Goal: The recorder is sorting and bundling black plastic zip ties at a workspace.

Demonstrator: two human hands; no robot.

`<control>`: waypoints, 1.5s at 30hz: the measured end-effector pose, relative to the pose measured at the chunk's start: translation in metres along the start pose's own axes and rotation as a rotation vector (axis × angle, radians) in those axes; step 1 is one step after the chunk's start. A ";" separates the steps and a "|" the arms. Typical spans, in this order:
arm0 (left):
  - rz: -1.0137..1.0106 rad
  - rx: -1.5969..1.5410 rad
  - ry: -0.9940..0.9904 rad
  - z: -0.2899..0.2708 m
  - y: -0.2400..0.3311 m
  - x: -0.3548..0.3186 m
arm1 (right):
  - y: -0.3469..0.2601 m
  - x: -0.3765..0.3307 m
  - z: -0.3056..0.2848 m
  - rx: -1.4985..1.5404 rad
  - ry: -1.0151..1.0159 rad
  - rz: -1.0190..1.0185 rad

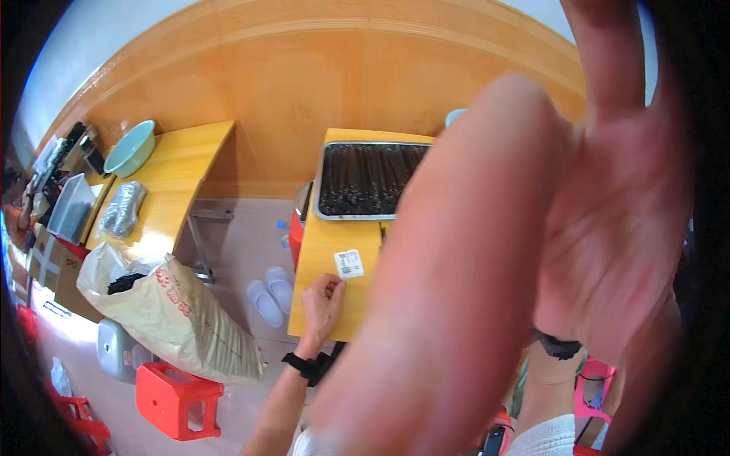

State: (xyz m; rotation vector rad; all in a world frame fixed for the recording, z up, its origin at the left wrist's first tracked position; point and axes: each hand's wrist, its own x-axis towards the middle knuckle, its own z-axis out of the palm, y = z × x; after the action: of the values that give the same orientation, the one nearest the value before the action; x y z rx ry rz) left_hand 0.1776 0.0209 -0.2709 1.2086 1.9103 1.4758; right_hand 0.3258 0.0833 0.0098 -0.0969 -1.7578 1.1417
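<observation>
My left hand [322,301], with a black band at its wrist, rests on the yellow table [310,247] with its fingers curled closed. What they hold, if anything, is hidden. Just beyond those fingers lies a small white card [350,264] with printed squares. My right hand [608,220] is raised very close to the camera, palm in view and blurred, with fingers stretched apart. It covers much of the table's right side. Behind it, a metal tray [365,218] filled with rows of thin black strips [365,178] stands at the table's far end, partly hidden.
On the left a second table [171,163] carries a light green basin [131,148] and a plastic-wrapped bundle [122,209]. A large woven sack [190,327] with black pieces inside stands before it. A red stool [176,400] and white slippers [271,296] are on the floor.
</observation>
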 end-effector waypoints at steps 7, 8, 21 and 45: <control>0.114 0.085 0.049 -0.001 -0.005 0.000 | -0.029 -0.029 0.007 -0.095 0.069 0.178; 0.174 0.053 0.076 -0.002 -0.006 0.001 | -0.033 -0.033 0.008 -0.101 0.076 0.207; 0.087 -0.041 0.030 0.000 -0.003 0.000 | 0.062 -0.131 -0.010 -0.734 -0.177 0.492; 0.151 0.034 0.101 -0.001 -0.009 -0.002 | 0.117 -0.210 0.030 -1.432 -0.134 0.672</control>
State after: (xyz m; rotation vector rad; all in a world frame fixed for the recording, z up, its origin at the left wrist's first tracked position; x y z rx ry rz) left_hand 0.1741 0.0184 -0.2791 1.3435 1.9534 1.6162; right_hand 0.3596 0.0173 -0.2204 -1.5602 -2.4032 0.0483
